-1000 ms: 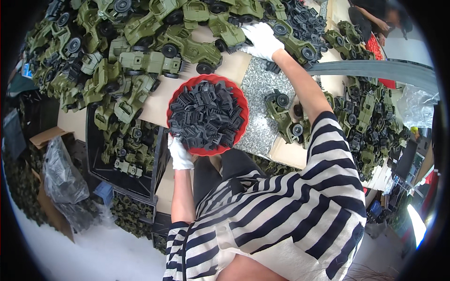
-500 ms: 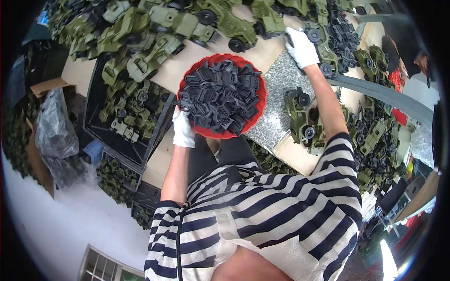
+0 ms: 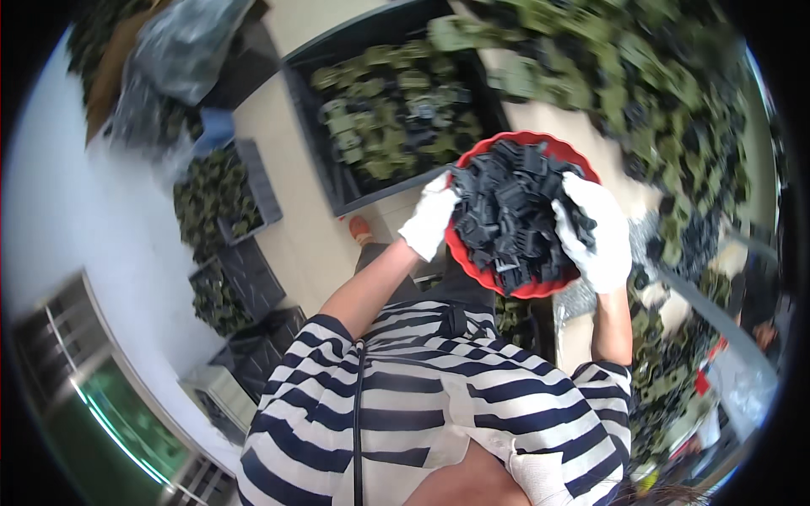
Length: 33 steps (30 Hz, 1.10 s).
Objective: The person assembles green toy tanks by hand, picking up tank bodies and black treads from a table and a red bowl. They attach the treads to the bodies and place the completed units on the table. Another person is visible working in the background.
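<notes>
A red basin (image 3: 474,271) with a scalloped rim, heaped with black plastic parts (image 3: 510,207), is held in front of my body. My left hand (image 3: 432,217), in a white glove, grips the basin's left rim. On the right side of the heap is my right hand (image 3: 601,236), also white-gloved. Its fingers and thumb curl around a few black parts, and its palm hides the rim there. The exact shape of the parts is blurred.
A black crate (image 3: 339,192) of olive-green toy vehicle parts stands ahead to the left. More green toy vehicles (image 3: 624,76) are piled at the upper right. Smaller crates (image 3: 257,194) line the left wall. A grey rail (image 3: 717,308) runs along the right.
My view has swung left toward the black crate. The basin has come along in my left hand. My right hand has left the toy vehicles on the table and is at the basin.
</notes>
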Available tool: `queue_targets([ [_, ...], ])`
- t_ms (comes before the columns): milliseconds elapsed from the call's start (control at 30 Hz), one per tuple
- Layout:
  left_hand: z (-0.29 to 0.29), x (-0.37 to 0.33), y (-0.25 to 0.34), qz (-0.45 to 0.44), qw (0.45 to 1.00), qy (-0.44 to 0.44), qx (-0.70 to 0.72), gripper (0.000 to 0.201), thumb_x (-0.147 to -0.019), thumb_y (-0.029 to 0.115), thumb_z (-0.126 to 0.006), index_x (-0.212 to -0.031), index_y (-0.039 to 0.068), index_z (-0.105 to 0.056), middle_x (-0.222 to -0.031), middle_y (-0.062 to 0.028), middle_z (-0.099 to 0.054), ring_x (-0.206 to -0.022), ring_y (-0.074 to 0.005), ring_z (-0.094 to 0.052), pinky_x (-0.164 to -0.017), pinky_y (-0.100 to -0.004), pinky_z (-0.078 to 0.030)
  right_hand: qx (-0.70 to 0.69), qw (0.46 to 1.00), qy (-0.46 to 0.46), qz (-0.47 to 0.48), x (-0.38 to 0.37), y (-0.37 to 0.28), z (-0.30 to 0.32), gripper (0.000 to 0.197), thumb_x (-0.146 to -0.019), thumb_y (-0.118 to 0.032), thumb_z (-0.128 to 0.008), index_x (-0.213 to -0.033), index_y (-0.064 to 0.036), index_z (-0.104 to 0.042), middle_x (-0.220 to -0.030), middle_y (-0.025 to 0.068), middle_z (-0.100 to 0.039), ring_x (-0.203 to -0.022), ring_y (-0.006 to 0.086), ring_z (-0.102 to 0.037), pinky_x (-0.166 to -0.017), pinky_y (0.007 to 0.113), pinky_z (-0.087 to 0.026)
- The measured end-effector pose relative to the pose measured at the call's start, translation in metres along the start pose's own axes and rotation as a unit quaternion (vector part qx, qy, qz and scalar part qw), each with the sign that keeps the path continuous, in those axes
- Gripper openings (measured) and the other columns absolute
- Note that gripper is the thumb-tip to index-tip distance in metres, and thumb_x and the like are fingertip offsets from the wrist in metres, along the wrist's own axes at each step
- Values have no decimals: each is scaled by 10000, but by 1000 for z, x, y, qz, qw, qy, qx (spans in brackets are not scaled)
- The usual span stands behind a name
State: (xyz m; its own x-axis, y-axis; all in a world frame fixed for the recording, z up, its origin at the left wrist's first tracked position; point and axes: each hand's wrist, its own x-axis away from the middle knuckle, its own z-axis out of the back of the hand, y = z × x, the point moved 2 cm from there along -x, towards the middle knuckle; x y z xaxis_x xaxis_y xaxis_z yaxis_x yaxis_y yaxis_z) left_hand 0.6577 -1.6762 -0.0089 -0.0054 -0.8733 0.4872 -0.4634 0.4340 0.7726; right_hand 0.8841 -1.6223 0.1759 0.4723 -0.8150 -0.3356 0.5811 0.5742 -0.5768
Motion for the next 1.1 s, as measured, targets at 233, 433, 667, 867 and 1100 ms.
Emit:
queue_targets([
  [233,152,60,95,-23,989,75,126,370,-876,-22,-501,-1193,61,-674,-981,29,-682,-814,-61,-576,-765,-217,-467,-28,999,-3,43,-70,-134,-135,406,-769,124,-657,-1157,9,-624,-1079,176,-680,-990,272,-675,-868,346,-541],
  [433,296,78,170,6,986,144,86,373,-866,49,-493,-1197,50,-665,-899,13,-659,-760,-85,-572,-699,-252,-482,-29,999,11,10,-148,-226,-252,350,-750,17,-767,-1078,-50,-662,-985,143,-696,-876,289,-696,-778,344,-555],
  [667,432,29,241,66,974,217,-4,319,-884,121,-519,-1144,-41,-606,-1013,-127,-672,-870,-212,-666,-790,-354,-560,-23,996,-32,76,-272,-274,-338,295,-843,-182,-707,-1121,-107,-645,-914,115,-662,-827,314,-654,-710,387,-539],
  [867,476,-71,345,19,982,178,58,331,-953,117,-481,-1245,-4,-579,-1079,-106,-678,-925,-227,-692,-815,-349,-578,-37,994,-70,76,-406,-246,-402,264,-851,-158,-686,-1107,-120,-632,-824,95,-616,-732,285,-618,-632,371,-502],
  [1100,504,-210,495,11,971,234,57,313,-951,95,-489,-1241,50,-601,-1122,-121,-674,-977,-254,-676,-863,-395,-560,-121,979,4,162,-614,-202,-438,288,-859,-138,-678,-1138,-79,-637,-825,104,-621,-705,270,-608,-630,367,-497],
])
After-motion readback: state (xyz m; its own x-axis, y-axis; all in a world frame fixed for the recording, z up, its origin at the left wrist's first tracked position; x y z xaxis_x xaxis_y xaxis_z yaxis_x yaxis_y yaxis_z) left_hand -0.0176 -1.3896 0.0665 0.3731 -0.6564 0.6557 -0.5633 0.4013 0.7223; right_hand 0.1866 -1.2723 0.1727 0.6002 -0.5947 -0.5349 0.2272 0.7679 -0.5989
